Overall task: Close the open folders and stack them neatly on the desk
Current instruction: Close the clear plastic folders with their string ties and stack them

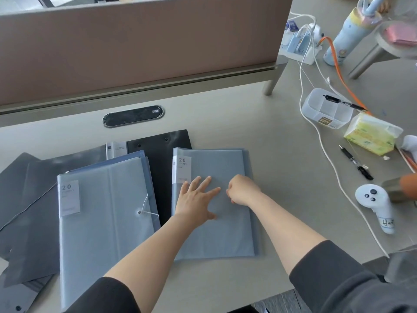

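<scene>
On the desk (282,181), the closed blue folder (225,233) lay just right of the black folder (161,177). The left hand (195,199) pressed flat on its cover, fingers spread; the right hand (242,192) rested beside it, fingers curled under, whether pinching the cover I cannot tell. A second blue folder (101,233) lay left of the black one.

Pen (344,102) lies across bin (325,109).
</scene>
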Demonstrator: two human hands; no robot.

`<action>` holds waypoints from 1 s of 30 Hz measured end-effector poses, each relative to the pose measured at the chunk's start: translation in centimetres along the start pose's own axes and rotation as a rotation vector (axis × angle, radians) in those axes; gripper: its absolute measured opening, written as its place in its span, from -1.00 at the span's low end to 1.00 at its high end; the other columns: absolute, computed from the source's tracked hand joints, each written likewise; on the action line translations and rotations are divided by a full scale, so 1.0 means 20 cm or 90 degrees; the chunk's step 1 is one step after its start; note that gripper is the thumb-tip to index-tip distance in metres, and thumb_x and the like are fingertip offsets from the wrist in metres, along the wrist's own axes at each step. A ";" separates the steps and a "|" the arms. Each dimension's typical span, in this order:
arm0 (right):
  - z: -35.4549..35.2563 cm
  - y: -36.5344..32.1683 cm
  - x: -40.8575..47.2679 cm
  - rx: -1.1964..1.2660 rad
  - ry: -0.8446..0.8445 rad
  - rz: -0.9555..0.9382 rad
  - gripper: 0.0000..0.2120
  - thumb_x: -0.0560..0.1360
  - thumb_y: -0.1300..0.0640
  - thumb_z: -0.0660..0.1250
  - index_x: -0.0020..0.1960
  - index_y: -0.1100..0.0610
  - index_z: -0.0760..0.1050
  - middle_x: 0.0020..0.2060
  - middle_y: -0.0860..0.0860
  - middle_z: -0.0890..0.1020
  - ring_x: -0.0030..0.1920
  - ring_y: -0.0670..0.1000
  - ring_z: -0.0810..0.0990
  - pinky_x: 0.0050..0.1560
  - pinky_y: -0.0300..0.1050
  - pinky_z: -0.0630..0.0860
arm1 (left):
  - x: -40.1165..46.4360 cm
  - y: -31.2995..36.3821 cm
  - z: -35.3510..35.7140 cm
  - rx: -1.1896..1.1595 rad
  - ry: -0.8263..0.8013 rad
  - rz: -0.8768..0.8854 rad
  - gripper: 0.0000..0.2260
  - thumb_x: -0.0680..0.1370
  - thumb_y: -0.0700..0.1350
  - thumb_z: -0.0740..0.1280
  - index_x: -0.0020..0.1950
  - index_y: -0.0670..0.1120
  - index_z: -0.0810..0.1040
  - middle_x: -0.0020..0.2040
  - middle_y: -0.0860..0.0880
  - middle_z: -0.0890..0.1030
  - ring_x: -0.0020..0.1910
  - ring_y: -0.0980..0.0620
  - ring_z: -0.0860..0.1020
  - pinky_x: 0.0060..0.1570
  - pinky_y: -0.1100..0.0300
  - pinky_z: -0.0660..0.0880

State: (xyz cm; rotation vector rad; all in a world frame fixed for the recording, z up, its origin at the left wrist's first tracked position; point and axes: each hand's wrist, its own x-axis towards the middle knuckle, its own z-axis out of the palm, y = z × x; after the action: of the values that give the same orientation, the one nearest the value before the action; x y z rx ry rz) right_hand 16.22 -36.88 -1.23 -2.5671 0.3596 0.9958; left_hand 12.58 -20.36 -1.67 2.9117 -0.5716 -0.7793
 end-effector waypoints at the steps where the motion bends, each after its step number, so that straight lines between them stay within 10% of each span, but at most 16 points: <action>1: 0.02 0.00 -0.01 -0.016 0.001 -0.014 -0.81 0.52 0.11 0.25 -0.05 0.13 0.63 -0.14 0.07 0.69 -0.08 0.13 0.65 -0.20 -0.17 0.44 | 0.00 0.00 0.00 0.000 0.000 -0.001 -0.26 0.46 0.27 0.36 0.56 0.27 0.08 0.64 0.05 -0.08 0.59 -0.09 -0.12 0.53 -0.10 -0.10; 18: -0.06 0.31 -0.05 -0.042 -0.031 0.068 -0.74 0.39 0.23 0.27 -0.46 0.15 0.36 -0.49 0.05 0.44 -0.43 0.08 0.43 -0.46 -0.20 0.21 | -0.01 -0.01 0.00 -0.016 -0.002 -0.001 -0.25 0.46 0.25 0.38 0.55 0.28 0.07 0.63 0.08 -0.09 0.60 -0.06 -0.14 0.53 -0.06 -0.12; 30: -0.09 0.18 0.04 0.069 0.079 -0.036 -0.77 0.55 0.11 0.26 -0.27 0.13 0.44 -0.21 0.12 0.64 -0.19 0.16 0.55 -0.26 -0.09 0.38 | -0.01 0.00 0.00 -0.006 -0.001 -0.001 -0.28 0.48 0.26 0.35 0.55 0.28 0.07 0.63 0.07 -0.09 0.60 -0.07 -0.14 0.52 -0.07 -0.15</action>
State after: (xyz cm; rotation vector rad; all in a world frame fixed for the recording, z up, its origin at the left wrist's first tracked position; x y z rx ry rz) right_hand 16.70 -40.92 -1.42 -2.5322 0.3625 0.7768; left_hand 12.42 -20.21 -1.50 2.9034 -0.5650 -0.7832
